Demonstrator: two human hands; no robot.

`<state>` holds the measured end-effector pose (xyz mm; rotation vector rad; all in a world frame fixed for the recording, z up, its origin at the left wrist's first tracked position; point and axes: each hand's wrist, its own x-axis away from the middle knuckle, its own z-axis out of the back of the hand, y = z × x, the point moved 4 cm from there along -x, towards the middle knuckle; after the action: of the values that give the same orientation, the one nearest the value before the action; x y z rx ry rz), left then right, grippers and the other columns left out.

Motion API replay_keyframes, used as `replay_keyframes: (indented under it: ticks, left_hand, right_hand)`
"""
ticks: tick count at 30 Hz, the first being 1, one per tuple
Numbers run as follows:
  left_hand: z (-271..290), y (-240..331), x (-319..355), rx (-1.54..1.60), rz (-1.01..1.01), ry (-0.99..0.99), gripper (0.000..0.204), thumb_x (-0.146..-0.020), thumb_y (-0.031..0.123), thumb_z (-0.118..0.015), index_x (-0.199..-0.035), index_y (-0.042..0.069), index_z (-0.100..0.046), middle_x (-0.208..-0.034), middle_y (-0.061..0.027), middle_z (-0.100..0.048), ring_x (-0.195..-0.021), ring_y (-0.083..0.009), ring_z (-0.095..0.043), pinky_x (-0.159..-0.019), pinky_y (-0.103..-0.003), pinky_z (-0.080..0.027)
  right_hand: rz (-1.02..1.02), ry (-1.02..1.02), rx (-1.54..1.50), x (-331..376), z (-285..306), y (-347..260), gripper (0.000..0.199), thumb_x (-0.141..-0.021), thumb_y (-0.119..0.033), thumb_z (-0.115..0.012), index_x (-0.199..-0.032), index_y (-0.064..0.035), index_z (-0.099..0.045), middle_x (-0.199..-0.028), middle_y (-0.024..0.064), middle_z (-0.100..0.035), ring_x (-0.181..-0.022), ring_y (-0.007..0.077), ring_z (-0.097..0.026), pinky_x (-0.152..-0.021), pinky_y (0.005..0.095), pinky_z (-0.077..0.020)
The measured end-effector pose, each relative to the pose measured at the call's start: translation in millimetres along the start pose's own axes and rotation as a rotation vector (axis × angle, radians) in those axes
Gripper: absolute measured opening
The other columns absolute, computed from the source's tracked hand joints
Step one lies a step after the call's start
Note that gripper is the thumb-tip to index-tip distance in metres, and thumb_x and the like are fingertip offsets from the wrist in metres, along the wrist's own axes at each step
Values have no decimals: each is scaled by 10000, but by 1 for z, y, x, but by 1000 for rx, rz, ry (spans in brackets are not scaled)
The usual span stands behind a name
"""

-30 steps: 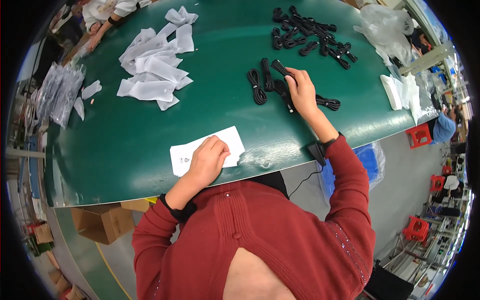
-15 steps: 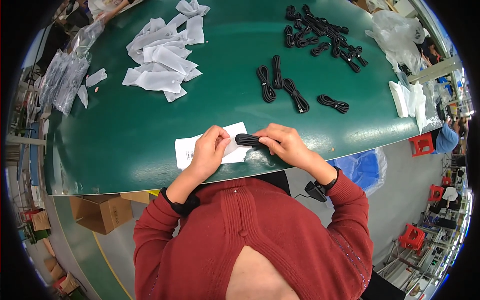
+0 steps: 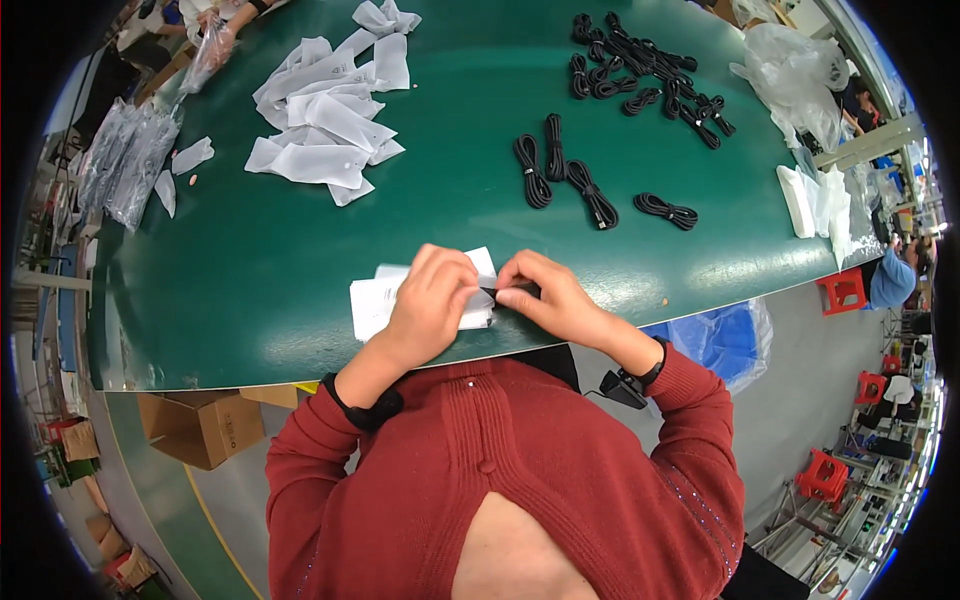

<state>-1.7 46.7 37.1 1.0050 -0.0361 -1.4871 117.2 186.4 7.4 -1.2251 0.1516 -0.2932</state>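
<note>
Near the table's front edge, my left hand [image 3: 430, 308] is closed, pinching a thin white pouch [image 3: 393, 271] that stands out behind its fingers. Against it, my right hand [image 3: 550, 298] grips a coiled black cable [image 3: 488, 292]; only a small dark end shows between the hands, the rest being hidden by fingers. The cable's end meets the pouch at my left fingertips, but how far it is inside I cannot tell. Beneath both hands lies a stack of flat white pouches [image 3: 371, 312].
On the green table [image 3: 300, 250], several filled pouches [image 3: 330, 125] lie heaped far left and tied black cables [image 3: 640, 65] far right. Plastic-wrapped packs [image 3: 130, 165] sit at the left edge. Another person's hand [image 3: 215, 25] reaches in there. A blue lined bin [image 3: 725, 335] stands below, right.
My right hand has moved left with the cable, bringing its end to the pouch at my left hand. At the far left, the other person's hand has lifted a clear plastic bag.
</note>
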Motion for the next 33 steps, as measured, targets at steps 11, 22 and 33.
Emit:
replay_keyframes:
  ticks: [11,22,33]
  left_hand:
    - [5,-25,-13,708,478,159,66,-925,59,-609,-927,26,-553,-1019,-68,-627,-933,-168,-582,-871,-331,-473]
    - [95,-61,-46,179,356,587,220,-914,83,-633,-1113,-4,-598,-1064,-67,-630,-951,-149,-596,-853,-279,-485]
    - [-19,-13,24,-90,169,-112,110,-819,6,-697,-883,-3,-608,-846,-102,-586,-763,-213,-600,-671,-307,-483]
  right_hand:
    - [456,302,59,1,7,-31,349,-808,-60,-749,-1119,-15,-599,-1180,149,-505,-811,186,-600,-726,308,-517]
    - [245,607,1028,-9,93,9,328,-831,-106,-712,-1133,-37,-606,-1095,143,-589,-794,277,-626,-675,358,-526]
    - [-157,486,96,18,66,29,257,-894,-76,-603,-1138,1,-624,-853,120,-604,-717,209,-590,-644,296,-491]
